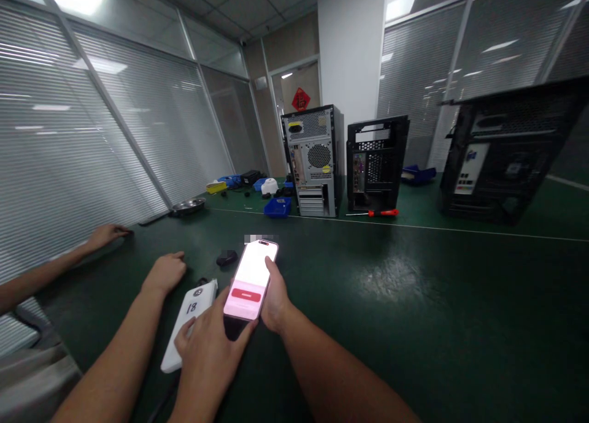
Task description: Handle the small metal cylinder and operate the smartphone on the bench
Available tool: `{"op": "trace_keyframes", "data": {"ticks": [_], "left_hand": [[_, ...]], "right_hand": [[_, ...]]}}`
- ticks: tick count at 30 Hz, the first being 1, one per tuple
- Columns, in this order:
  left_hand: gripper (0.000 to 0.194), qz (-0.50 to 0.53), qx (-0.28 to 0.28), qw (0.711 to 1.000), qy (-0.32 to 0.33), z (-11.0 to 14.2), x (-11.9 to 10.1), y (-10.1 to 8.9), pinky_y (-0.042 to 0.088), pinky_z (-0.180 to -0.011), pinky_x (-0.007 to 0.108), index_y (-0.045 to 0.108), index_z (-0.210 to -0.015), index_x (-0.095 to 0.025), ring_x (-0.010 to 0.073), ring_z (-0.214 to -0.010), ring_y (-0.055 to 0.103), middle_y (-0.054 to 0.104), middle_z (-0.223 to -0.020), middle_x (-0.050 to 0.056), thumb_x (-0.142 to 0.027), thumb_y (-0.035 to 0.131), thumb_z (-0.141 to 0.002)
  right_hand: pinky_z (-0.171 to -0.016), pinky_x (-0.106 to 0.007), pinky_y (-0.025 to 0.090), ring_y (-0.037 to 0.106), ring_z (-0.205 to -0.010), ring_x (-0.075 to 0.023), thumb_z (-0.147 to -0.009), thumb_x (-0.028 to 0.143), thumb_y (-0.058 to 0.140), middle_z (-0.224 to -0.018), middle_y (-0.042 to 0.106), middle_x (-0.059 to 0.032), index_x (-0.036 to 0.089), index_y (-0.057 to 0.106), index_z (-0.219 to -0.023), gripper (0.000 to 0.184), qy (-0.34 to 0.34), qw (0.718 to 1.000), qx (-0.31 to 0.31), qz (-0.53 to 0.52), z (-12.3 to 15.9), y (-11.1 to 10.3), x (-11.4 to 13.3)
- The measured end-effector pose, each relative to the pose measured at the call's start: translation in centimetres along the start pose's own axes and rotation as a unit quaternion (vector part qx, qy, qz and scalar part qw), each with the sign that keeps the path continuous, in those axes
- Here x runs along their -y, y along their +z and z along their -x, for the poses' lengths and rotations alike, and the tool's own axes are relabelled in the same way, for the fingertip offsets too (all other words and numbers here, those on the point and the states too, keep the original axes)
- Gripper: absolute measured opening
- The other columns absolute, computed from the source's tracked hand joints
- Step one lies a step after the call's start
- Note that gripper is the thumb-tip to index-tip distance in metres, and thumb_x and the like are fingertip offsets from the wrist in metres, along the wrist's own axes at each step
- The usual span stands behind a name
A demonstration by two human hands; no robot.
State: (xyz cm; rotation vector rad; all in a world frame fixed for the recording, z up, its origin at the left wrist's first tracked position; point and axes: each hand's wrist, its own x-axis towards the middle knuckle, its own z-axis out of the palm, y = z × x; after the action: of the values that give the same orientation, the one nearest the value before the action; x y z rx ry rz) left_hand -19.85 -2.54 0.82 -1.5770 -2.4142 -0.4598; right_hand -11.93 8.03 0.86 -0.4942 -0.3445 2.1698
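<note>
A smartphone [251, 273] with a lit white and pink screen and a red button is tilted above the green tabletop. My left hand [209, 343] grips its lower left corner, the thumb near the bottom edge. On the phone's right edge, my right hand [277, 297] is closed, its thumb over the upper part of the screen. Partly behind my left hand lies a white slab-shaped device [177, 343] marked 18, with a dark cable at its lower end. A small black object [226, 259] rests beyond the phone; its kind is unclear.
Another person's hands, one nearer [165, 273] and one farther [108, 234], rest at the left. Computer cases stand at the back: grey [317, 159], black [377, 165], larger black [501, 159]. A red screwdriver [384, 213], blue bin [277, 207] and metal bowl [188, 206] lie farther off.
</note>
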Motion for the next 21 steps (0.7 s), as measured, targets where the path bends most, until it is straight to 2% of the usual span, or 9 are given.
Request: {"op": "trace_keyframes", "data": {"ticks": [4, 7, 13, 21], "left_hand": [[0.064, 0.014, -0.006, 1.0, 0.01, 0.1, -0.4, -0.2, 0.03, -0.104, 0.049, 0.044, -0.139, -0.02, 0.0324, -0.125, 0.053, 0.057, -0.139, 0.012, -0.045, 0.056, -0.082], [0.061, 0.019, -0.011, 1.0, 0.016, 0.1, -0.3, 0.1, 0.032, -0.104, 0.049, 0.045, -0.139, -0.02, 0.033, -0.128, 0.05, 0.051, -0.145, 0.011, -0.044, 0.054, -0.083], [0.07, 0.038, 0.029, 0.999, -0.005, -0.4, 0.8, 1.1, 0.035, -0.105, 0.053, 0.045, -0.141, -0.019, 0.0375, -0.123, 0.052, 0.053, -0.143, 0.012, -0.055, 0.051, -0.081], [0.071, 0.066, 0.018, 0.998, -0.011, -0.5, 1.3, 2.1, 0.041, -0.103, 0.055, 0.044, -0.139, -0.018, 0.0373, -0.12, 0.055, 0.056, -0.139, 0.013, -0.055, 0.052, -0.079]], "right_hand": [[-0.074, -0.035, 0.055, 0.067, -0.067, -0.019, -0.091, 0.047, 0.053, -0.075, 0.071, -0.0072, 0.01, 0.066, -0.099, 0.041, 0.024, 0.999, 0.017, -0.019, 0.3, -0.1, 0.4], [-0.075, -0.038, 0.055, 0.068, -0.069, -0.0211, -0.092, 0.051, 0.049, -0.077, 0.071, -0.0095, 0.008, 0.066, -0.101, 0.047, 0.057, 0.997, 0.029, -0.035, 0.4, -0.3, 0.7], [-0.076, -0.04, 0.055, 0.07, -0.081, -0.0244, -0.09, 0.045, 0.052, -0.085, 0.072, -0.0099, 0.011, 0.067, -0.101, 0.04, 0.039, 0.998, 0.029, -0.029, -0.4, -0.6, 0.7], [-0.072, -0.04, 0.055, 0.07, -0.079, -0.0243, -0.085, 0.052, 0.06, -0.081, 0.072, -0.0064, 0.014, 0.064, -0.106, 0.044, 0.043, 0.999, 0.005, -0.027, -1.5, -1.6, 0.1]]}}
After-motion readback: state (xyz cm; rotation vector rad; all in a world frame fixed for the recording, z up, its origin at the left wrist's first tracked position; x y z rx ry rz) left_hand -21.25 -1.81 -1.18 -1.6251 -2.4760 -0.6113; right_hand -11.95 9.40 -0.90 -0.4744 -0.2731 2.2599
